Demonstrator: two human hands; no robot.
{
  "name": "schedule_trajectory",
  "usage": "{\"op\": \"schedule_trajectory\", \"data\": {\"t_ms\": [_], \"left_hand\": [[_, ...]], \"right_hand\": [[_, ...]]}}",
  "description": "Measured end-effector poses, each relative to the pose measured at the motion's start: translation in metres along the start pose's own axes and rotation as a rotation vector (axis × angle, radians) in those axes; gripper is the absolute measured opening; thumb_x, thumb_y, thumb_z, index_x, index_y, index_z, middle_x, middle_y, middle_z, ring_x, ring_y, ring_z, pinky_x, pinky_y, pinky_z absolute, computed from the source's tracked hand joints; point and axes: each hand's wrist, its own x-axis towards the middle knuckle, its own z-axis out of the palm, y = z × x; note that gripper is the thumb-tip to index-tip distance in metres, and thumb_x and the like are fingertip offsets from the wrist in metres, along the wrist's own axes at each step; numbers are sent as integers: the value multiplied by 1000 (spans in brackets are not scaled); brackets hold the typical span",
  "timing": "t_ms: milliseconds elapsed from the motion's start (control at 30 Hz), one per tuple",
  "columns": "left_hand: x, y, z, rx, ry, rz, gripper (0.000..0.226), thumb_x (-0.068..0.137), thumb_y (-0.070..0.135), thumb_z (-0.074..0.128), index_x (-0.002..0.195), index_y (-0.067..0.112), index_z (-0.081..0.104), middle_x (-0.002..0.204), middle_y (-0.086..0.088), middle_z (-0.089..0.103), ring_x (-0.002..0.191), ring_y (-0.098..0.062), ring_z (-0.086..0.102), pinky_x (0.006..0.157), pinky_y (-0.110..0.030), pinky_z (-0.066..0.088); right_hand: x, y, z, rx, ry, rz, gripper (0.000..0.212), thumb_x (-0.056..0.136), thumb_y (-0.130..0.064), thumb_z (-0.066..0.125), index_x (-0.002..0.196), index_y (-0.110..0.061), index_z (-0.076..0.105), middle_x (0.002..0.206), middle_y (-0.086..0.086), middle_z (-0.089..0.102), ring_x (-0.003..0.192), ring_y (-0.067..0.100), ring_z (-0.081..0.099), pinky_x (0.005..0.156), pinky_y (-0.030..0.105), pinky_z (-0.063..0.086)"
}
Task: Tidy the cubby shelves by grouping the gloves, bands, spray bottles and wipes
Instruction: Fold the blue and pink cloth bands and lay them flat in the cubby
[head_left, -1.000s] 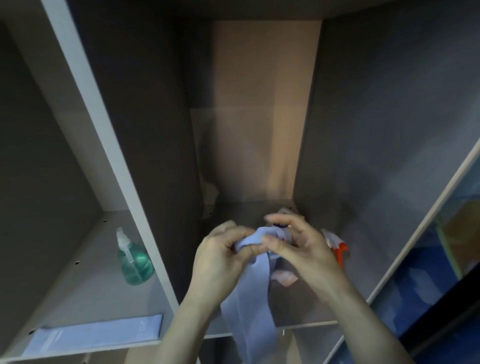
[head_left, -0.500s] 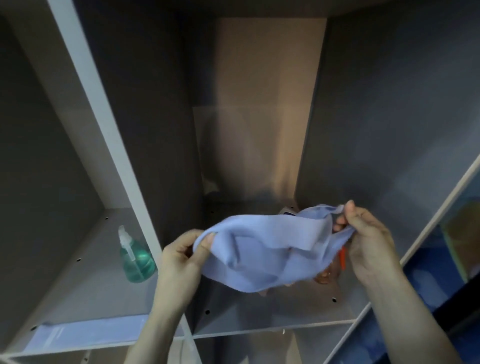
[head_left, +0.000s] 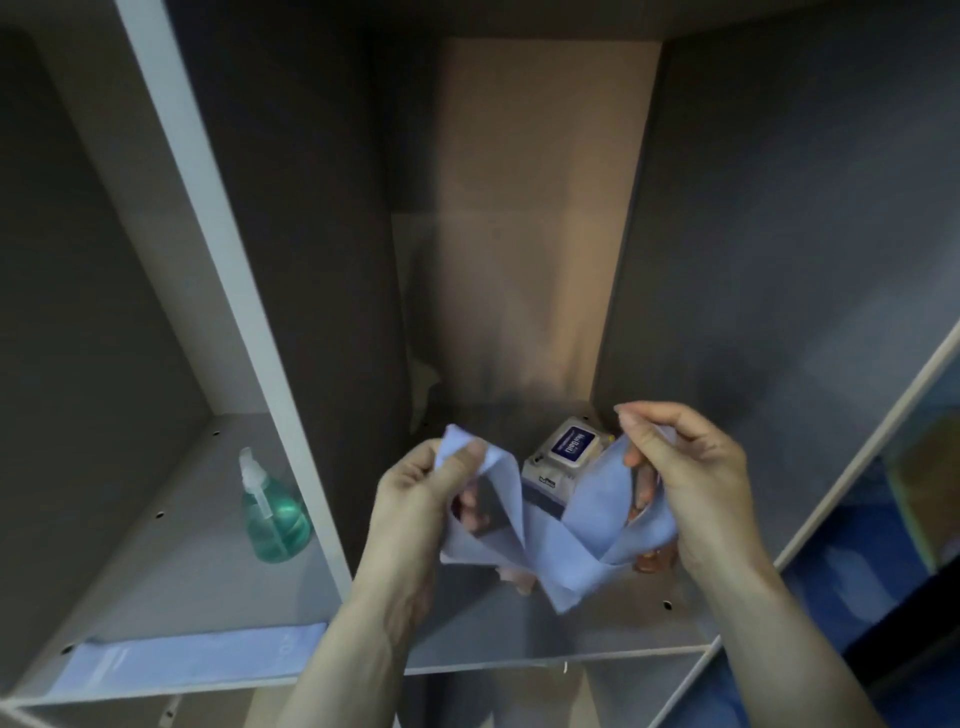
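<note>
A pale blue elastic band (head_left: 582, 540) sags in folds between my two hands in front of the middle cubby. My left hand (head_left: 421, 499) pinches its left end with thumb and fingers. Its right end is pinched by my right hand (head_left: 691, 483). Behind the band, a pack of wipes (head_left: 563, 452) with a dark blue label sits on the middle cubby floor. Something orange-brown (head_left: 652, 560) shows under the band's right side, mostly hidden.
In the left cubby stands a green pump bottle (head_left: 272, 512), and a second pale blue band (head_left: 192, 660) lies flat along that shelf's front edge. A white divider (head_left: 218, 260) separates the two cubbies. Blue items show in the cubby at far right (head_left: 883, 561).
The band was bunched between both hands, then pulled wide apart. Now my hands have come closer together and the band hangs in loose folds, uncovering the wipes pack behind it.
</note>
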Motion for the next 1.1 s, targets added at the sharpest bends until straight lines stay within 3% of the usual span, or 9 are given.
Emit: {"op": "schedule_trajectory", "data": {"t_ms": [133,233,333,467,600,700,767,933,1100], "left_hand": [[-1,15,-2,-72,31,118,22,73,31,71,68,11,63,57,-4,60,45,-11,50,47,-20,43],[-3,28,2,-101,-49,155,26,72,27,73,84,5,69,71,-8,69,55,-11,61,52,-18,49],[-3,37,9,-194,-135,193,18,74,17,70,91,12,72,82,-5,74,72,-13,70,62,-21,54],[2,50,13,-199,-127,282,20,77,13,66,97,13,70,81,-1,75,73,-12,70,66,-23,56],[14,62,10,-161,-125,336,22,74,13,68,97,14,69,85,0,75,75,-11,70,68,-23,56],[20,51,5,-78,-183,242,22,73,9,71,94,12,69,81,1,75,72,-9,68,64,-20,54],[24,34,2,68,-142,178,17,76,2,72,89,13,69,80,-2,73,71,-11,66,67,-25,54],[31,-16,-9,754,53,125,12,82,22,70,92,19,64,84,-4,71,82,-23,65,73,-36,51],[21,-56,-16,1508,-21,241,22,89,35,48,108,28,55,100,-4,70,95,-27,65,68,-29,42]], "right_hand": [[4,5,-6,31,125,36,11,84,-11,71,93,-17,73,61,7,68,51,10,55,65,15,51],[1,15,-2,-19,-12,81,14,83,-15,73,93,-25,74,57,9,60,47,10,51,62,18,49],[-4,36,7,-105,-131,109,25,86,-6,68,92,-30,73,80,7,72,58,12,61,61,23,52],[-7,85,9,-314,-194,142,46,89,11,51,97,-30,69,86,-14,70,68,-4,62,57,5,45],[-11,123,2,-358,-182,328,43,87,21,42,95,-16,64,92,7,67,96,28,63,85,35,53],[-12,113,4,-257,-132,278,43,91,16,44,96,-21,66,95,3,70,87,23,62,74,27,51],[-9,92,8,-193,-150,165,38,94,10,47,102,-21,67,106,0,71,95,14,64,83,28,52],[-4,33,21,46,-418,-49,32,94,6,47,115,-13,60,93,8,74,53,15,54,62,24,50],[20,-18,19,233,-342,-269,29,92,-1,50,114,-17,60,89,3,73,71,13,62,72,23,53]]}}
